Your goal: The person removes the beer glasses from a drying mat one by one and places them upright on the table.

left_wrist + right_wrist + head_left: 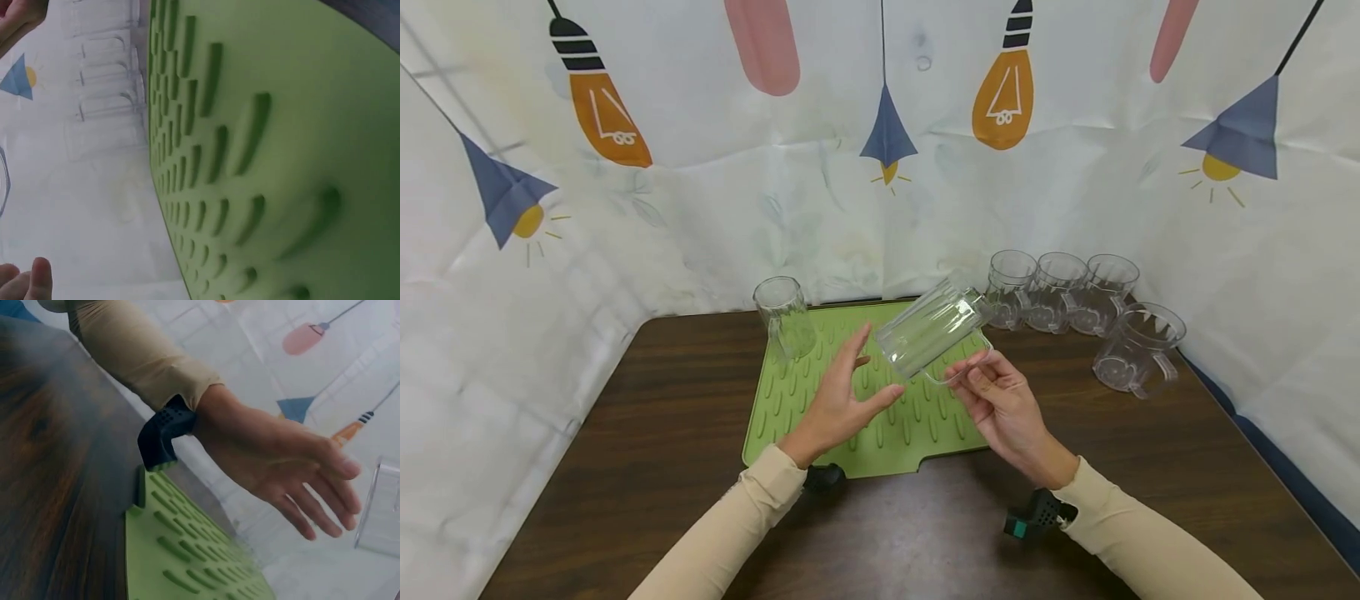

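A clear glass mug (928, 329) hangs tilted on its side above a green ridged drying mat (880, 433). My right hand (1000, 408) pinches its handle between thumb and fingers. Just left of the mug, my left hand (842, 396) is held with fingers spread and thumb apart, touching nothing. The right wrist view shows this left hand (269, 456) in the air, with part of the mug (382, 512) at the right edge. Another clear mug (786, 321) stands at the mat's back left corner. In the left wrist view the mat (300, 125) fills much of the picture.
Three clear mugs (1060, 292) stand in a row at the back right of the dark wooden table (677, 400). One more mug (1138, 350) stands nearer the right edge. A white printed curtain (715, 225) encloses the back and sides.
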{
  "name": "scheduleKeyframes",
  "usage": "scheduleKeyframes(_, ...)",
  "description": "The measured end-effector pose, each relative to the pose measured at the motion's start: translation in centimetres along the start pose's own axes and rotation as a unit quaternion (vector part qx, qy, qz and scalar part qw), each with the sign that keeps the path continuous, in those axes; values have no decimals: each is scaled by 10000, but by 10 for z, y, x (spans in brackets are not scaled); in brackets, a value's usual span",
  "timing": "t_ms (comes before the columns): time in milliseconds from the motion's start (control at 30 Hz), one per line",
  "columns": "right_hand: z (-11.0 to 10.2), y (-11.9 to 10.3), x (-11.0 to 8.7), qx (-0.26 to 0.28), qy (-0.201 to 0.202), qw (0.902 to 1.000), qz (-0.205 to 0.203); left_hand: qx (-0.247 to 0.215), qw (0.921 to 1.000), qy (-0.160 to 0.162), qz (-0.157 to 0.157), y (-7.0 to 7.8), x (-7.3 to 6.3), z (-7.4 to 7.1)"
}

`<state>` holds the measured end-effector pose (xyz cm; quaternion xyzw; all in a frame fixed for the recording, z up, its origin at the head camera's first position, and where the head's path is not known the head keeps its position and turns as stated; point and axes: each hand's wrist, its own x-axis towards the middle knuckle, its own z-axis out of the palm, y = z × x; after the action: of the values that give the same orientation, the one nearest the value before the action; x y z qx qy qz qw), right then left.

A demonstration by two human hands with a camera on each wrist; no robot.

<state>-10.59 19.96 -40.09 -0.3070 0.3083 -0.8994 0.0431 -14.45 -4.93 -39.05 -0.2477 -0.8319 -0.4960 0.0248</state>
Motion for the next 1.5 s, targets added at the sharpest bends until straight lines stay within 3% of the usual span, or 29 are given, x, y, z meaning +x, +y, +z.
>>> scheduleKeyframes(367, -9, -27, 2, -538, 29, 9985, -103, 1343, 9895, -517, -111, -10, -6, -14)
scheduleKeyframes(900, -33, -73, -10, -1715, -9, 9850, -208, 2116, 9693, -1207, -338, -26, -22, -41)
scheduleKeyframes(1167, -47, -89, -24, -2622, 343, 9644, -17, 2331, 9597, -1505, -452, -33, -31, -54)
scheduleKeyframes(1500, -64, -103, -41, -3602, 606, 9305, 289, 2729, 9459, -1671, -543, -48, -50, -71)
